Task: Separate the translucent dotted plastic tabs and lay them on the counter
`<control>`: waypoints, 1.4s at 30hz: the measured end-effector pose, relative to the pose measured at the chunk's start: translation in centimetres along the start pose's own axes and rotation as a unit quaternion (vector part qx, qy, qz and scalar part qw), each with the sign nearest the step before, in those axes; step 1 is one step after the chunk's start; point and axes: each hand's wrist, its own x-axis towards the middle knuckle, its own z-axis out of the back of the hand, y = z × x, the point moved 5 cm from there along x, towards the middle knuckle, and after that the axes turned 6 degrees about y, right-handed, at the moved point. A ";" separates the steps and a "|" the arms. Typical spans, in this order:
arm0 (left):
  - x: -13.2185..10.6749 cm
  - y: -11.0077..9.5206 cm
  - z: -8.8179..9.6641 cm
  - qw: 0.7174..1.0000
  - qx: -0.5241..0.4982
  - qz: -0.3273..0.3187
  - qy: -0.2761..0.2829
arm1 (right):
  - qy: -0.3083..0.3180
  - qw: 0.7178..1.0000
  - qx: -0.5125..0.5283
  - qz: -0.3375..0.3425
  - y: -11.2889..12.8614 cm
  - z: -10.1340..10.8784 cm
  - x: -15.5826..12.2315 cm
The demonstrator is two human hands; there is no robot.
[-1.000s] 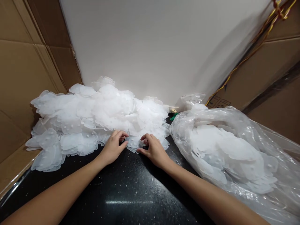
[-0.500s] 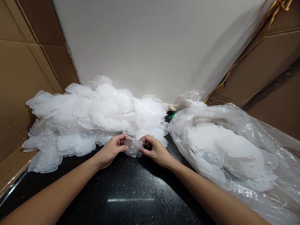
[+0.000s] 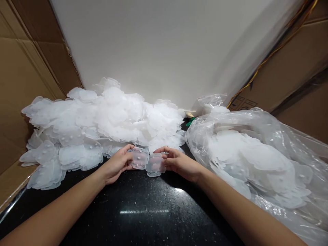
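Observation:
Between thumb and fingers my left hand (image 3: 120,164) grips a thin translucent plastic piece (image 3: 140,158) with rounded, wavy edges and small raised nubs. My right hand (image 3: 178,162) pinches a second translucent plastic sheet (image 3: 155,164) of similar shape, a little lower and to the right. The two pieces are side by side, their edges meeting or slightly overlapping. Behind the hands lies a large heap of the same plastic pieces (image 3: 115,112), spread against the pale wall.
To the right, a clear plastic bag (image 3: 271,126) lies open with many such pieces inside. Cardboard (image 3: 20,75) stands at the left, more cardboard (image 3: 307,68) at the right. A yellow twisted cord (image 3: 258,68) runs along it. The tabletop (image 3: 138,198) is black and speckled.
The pieces, stacked together between both hands before, are now apart side by side, one in each hand. My right hand has moved right. The view has shifted slightly.

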 end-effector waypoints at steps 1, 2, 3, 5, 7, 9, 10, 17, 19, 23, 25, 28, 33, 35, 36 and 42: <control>0.0 0.0 0.0 1.000 0.000 0.000 -0.001 | -0.002 1.000 -0.003 -0.003 0.0 0.0 -0.1; 0.0 -0.1 0.0 1.000 -0.003 -0.001 -0.005 | -0.004 1.000 -0.006 -0.007 0.1 0.1 -0.1; 0.1 -0.1 0.0 1.000 -0.009 -0.005 -0.007 | -0.005 1.000 -0.008 -0.010 0.1 0.1 -0.2; 0.2 -0.2 -0.1 1.000 -0.029 -0.009 -0.002 | -0.009 1.000 -0.013 -0.015 0.2 0.2 -0.3; 0.2 -0.1 -0.1 0.999 -0.051 -0.001 0.007 | -0.016 0.999 -0.022 -0.021 0.2 0.4 -0.4; 0.2 0.1 0.0 0.998 -0.062 0.009 0.012 | -0.022 0.999 -0.032 -0.028 0.2 0.6 -0.4; 0.2 0.2 0.1 0.998 -0.062 0.011 0.011 | -0.024 0.999 -0.035 -0.032 0.2 0.7 -0.4; 0.1 0.3 0.5 0.999 -0.049 0.010 -0.008 | -0.021 0.999 -0.006 -0.027 0.4 0.5 -0.5; 0.1 0.2 0.3 0.999 -0.050 0.009 -0.006 | -0.026 0.999 0.001 -0.028 0.4 0.5 -0.5; 0.0 0.1 0.2 0.999 -0.045 0.016 -0.009 | -0.032 0.999 0.009 -0.031 0.5 0.5 -0.5; 0.0 0.1 0.2 0.999 -0.041 0.017 -0.009 | -0.035 0.999 0.009 -0.033 0.6 0.4 -0.6; 0.0 0.1 0.2 0.999 -0.040 0.012 -0.006 | -0.036 0.999 0.013 -0.034 0.6 0.4 -0.6; 0.0 0.0 0.2 0.999 -0.044 0.010 -0.009 | -0.032 0.999 0.021 -0.025 0.5 0.5 -0.5; 0.0 0.0 0.2 0.999 -0.044 0.010 -0.010 | -0.027 0.999 0.022 -0.023 0.4 0.5 -0.4; 0.0 0.0 0.2 0.999 -0.045 0.011 -0.009 | -0.026 0.999 0.023 -0.021 0.4 0.6 -0.3; 0.1 0.2 0.3 0.999 -0.050 0.006 0.002 | -0.033 0.999 0.018 -0.028 0.4 0.5 -0.4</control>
